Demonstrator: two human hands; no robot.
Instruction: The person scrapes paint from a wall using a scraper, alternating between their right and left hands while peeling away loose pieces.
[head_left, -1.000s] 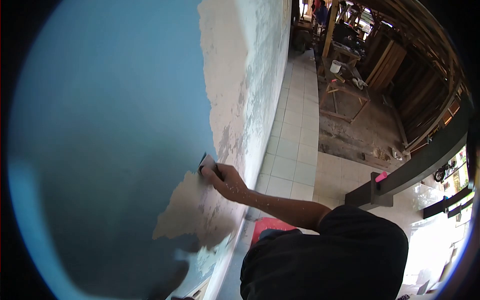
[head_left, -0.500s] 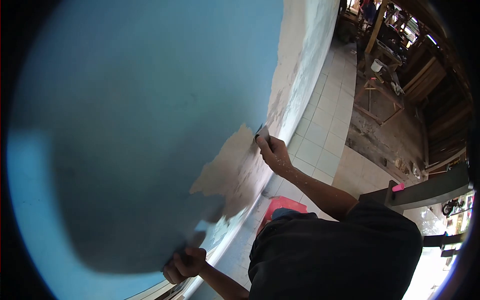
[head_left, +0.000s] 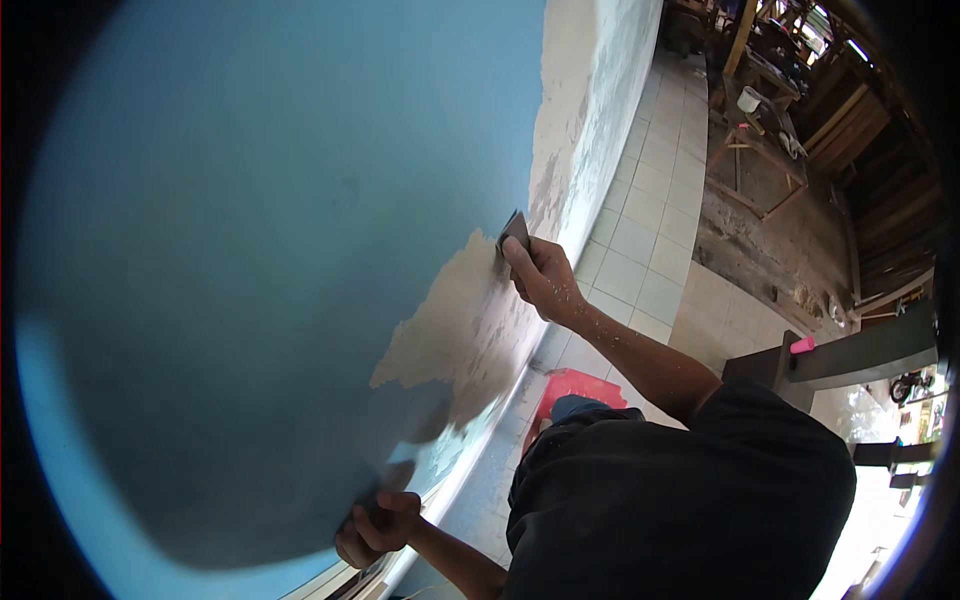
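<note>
While our right hand [head_left: 545,280] pinches a flat grey piece [head_left: 516,231] at the blue wall [head_left: 280,200], beside the bare patch [head_left: 440,310], our left hand [head_left: 385,525] curls near the wall; whether holding anything, we cannot tell.

Floor [head_left: 633,240], centre to far: pale square tiles, grey joints. Rough ground [head_left: 745,240], far right: brown, uneven. Table [head_left: 775,158], far right: wooden, open-legged, bearing one white tub [head_left: 749,99]. Plank wall [head_left: 890,205], far right: dark timber. Pillar [head_left: 870,350], right: dark, thick. Daylight, near right: strong, washing out the background.
</note>
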